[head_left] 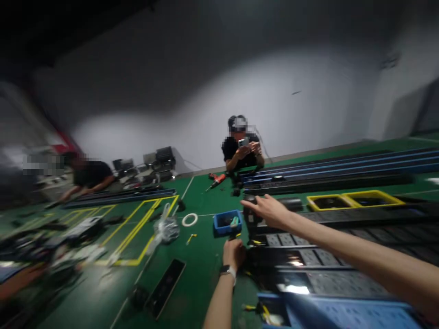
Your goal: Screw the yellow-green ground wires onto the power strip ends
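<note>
At the near right, a blue panel [346, 310] is lying beside a yellow-tipped wire [249, 307], and a dragging sleeve or cuff could be snagging a loose end like that. To its left on the green table [202, 269], a dark phone [167, 288] is lying flat, where a careless sweep could be sliding it. Farther in, the left hand [234, 253] is curling narrowly just on the near side of a blue bin [216, 227]; blur is hiding whether it is holding anything. A hard push there could be tipping the bin and spilling the teal thing [234, 222] inside. On the right, dark strips [329, 258] are lying in rows, and something dropped could be scratching their shiny ends. Beyond the bin's right side, the right hand [269, 210] is spreading over a black object [251, 199], forefinger stretched out; I cannot tell whether it is gripping, and a loose hold could be letting the object slip. Farther still, a red drill [217, 181] is lying near a co-worker [242, 153], whose arm could be nudging it
</note>
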Available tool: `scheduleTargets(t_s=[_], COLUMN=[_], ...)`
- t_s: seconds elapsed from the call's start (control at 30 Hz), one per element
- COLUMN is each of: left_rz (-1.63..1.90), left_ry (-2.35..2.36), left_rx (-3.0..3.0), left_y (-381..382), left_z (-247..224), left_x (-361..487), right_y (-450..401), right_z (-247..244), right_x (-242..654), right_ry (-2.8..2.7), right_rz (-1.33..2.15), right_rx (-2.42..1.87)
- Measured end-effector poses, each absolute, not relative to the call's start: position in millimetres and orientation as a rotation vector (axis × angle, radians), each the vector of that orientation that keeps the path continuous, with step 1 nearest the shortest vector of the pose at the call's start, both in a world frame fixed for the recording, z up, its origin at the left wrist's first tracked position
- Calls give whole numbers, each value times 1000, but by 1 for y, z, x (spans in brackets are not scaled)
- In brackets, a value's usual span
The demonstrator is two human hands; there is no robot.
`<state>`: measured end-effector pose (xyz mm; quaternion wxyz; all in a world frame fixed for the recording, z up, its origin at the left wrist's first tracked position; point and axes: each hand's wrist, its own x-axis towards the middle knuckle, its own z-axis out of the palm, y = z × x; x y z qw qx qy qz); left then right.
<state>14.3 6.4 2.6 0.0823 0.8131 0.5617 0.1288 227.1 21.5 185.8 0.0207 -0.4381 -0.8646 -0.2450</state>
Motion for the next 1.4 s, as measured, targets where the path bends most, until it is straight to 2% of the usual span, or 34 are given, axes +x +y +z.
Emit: scheduleTargets(t_s=[0.13, 0.4, 0.73, 0.97, 1.4], left_rz=[390, 332, 335, 281, 405], left_ry=[1730, 1721, 1738, 1756, 1750], left_rx=[2361, 2310, 2321, 2307, 2406], left_y=[14, 19, 18, 14, 15], left_z=[3, 1, 4, 9, -13], left_x=[14, 12, 11, 14, 9], right_y=[37, 31, 38, 27, 12], right_z=[173, 177, 174, 182, 196], right_x=[237, 241, 243, 234, 206], right_ry=[-2646, -2633, -2667, -2690, -2759], right_rz=[-806, -845, -660, -866, -911], right_rx=[-1341, -1396, -1491, -1422, -1391])
